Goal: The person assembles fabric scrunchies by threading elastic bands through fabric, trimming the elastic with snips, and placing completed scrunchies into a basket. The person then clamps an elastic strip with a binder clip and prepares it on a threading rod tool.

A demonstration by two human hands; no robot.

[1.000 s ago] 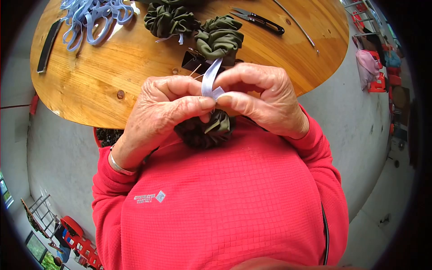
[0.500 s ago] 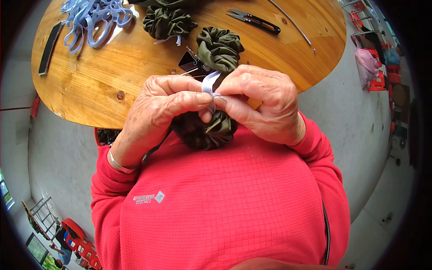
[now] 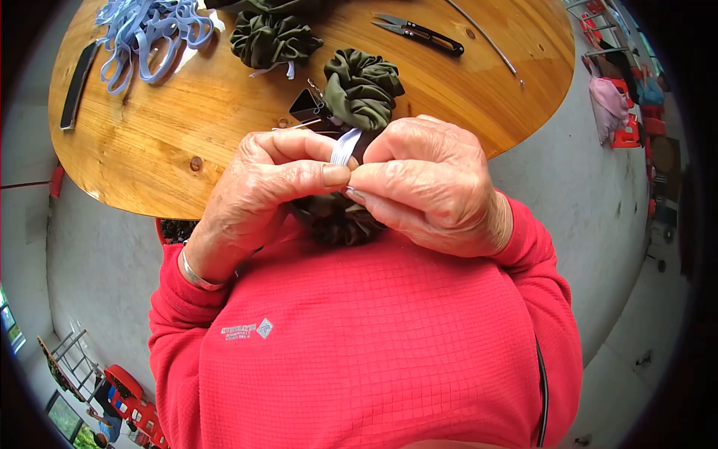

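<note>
Above the table's near edge, my left hand (image 3: 262, 179) pinches a flat white elastic band (image 3: 344, 147) between thumb and finger. My right hand (image 3: 434, 187) meets it from the other side, thumb and fingers closed at the lower end of the same elastic. A bunched dark green fabric tube (image 3: 363, 90) lies on the table just beyond my fingers, and the elastic runs out of it. More gathered dark fabric (image 3: 348, 227) hangs below my hands, against the red top. The exact join at my fingertips is covered.
Another green gathered fabric piece (image 3: 273, 41) lies at the back of the table (image 3: 172, 127). Around it are pale blue elastic loops (image 3: 153, 37), thread snips (image 3: 419, 34), a thin metal rod (image 3: 486, 37), a black bar (image 3: 78, 86) and a small black holder (image 3: 307, 106).
My right hand has shifted slightly left and down, its thumb and fingers closing further over the elastic's end. The view has moved a little; my left hand keeps its pinch.
</note>
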